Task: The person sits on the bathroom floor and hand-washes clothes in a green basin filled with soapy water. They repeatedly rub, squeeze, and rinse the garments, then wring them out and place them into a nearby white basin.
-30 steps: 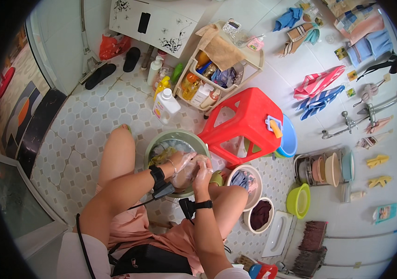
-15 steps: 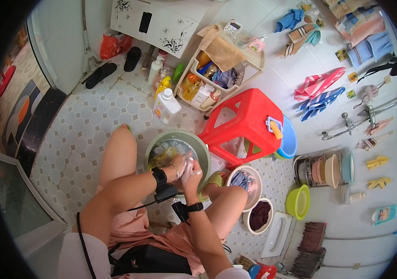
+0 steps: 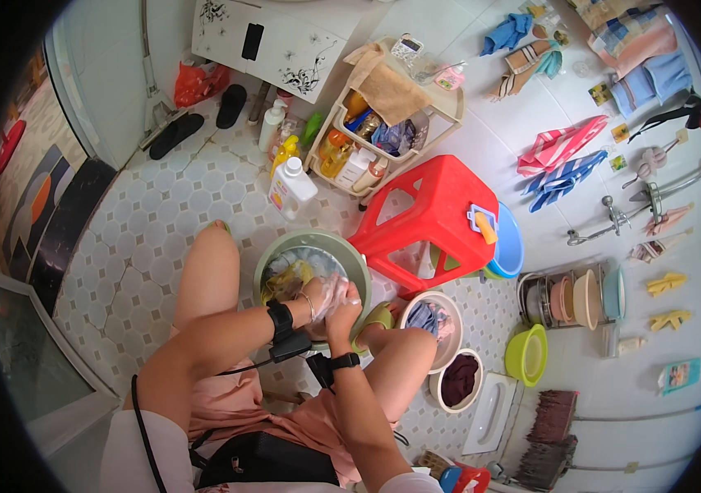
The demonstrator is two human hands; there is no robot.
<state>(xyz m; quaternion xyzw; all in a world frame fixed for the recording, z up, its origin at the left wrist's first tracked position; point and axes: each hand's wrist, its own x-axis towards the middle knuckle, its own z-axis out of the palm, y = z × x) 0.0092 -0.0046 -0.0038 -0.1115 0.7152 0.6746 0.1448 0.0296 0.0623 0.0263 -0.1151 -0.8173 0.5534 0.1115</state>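
Observation:
Both my hands are together over the right side of a green basin (image 3: 265,261) that stands on the floor between my legs. My left hand (image 3: 315,294), with a bracelet at the wrist, presses against a wet, pale, soapy cloth (image 3: 336,287). My right hand (image 3: 345,306) is closed round the same cloth, lather on its fingers. Most of the cloth is hidden by the hands. In the basin, a yellowish garment (image 3: 289,279) lies in cloudy, sudsy water. Black bands with small boxes are strapped to both my wrists.
A red stool (image 3: 428,214) stands just beyond the basin, to the right. A white detergent bottle (image 3: 292,189) is behind the basin. To the right are a tub of blue and pink clothes (image 3: 426,318), a tub with dark cloth (image 3: 459,380) and a lime-green basin (image 3: 526,355).
My hands have shifted slightly, still working the soapy cloth against each other. The view has moved a little; nothing else has visibly changed.

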